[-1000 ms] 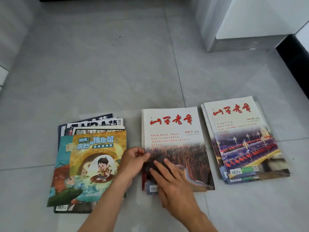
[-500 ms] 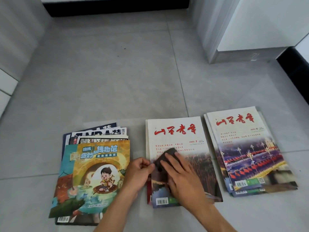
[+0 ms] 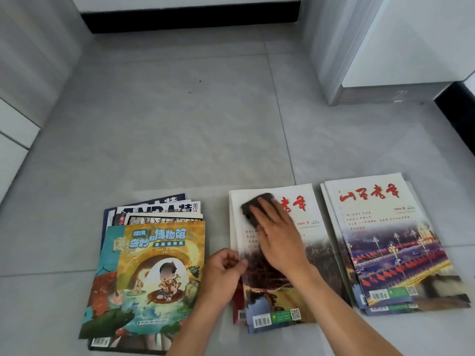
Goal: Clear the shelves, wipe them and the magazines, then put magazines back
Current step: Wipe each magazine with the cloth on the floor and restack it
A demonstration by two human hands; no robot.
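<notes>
on the grey tiled floor (image 3: 180, 124) my flat-fingered right hand (image 3: 280, 235) presses a dark cloth (image 3: 253, 208) onto the middle white-covered magazine (image 3: 313, 265); my left hand (image 3: 222, 273) pinches its left edge, likely steadying it.

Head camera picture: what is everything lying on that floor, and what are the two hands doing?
Left stack of magazines: several, fanned, yellow and teal cartoon cover on top, left on the floor.
Middle magazine: white cover with red title, tops a small pile, centre.
Right stack of magazines: a few, white cover with red title and night street photo, right.
Cloth: one, dark, on the middle magazine's upper part.
Floor: grey tiles.
Cabinet: white and grey, upper right.
Left hand: pinches the middle magazine's left edge.
Right hand: fingers flat, presses the cloth.
</notes>
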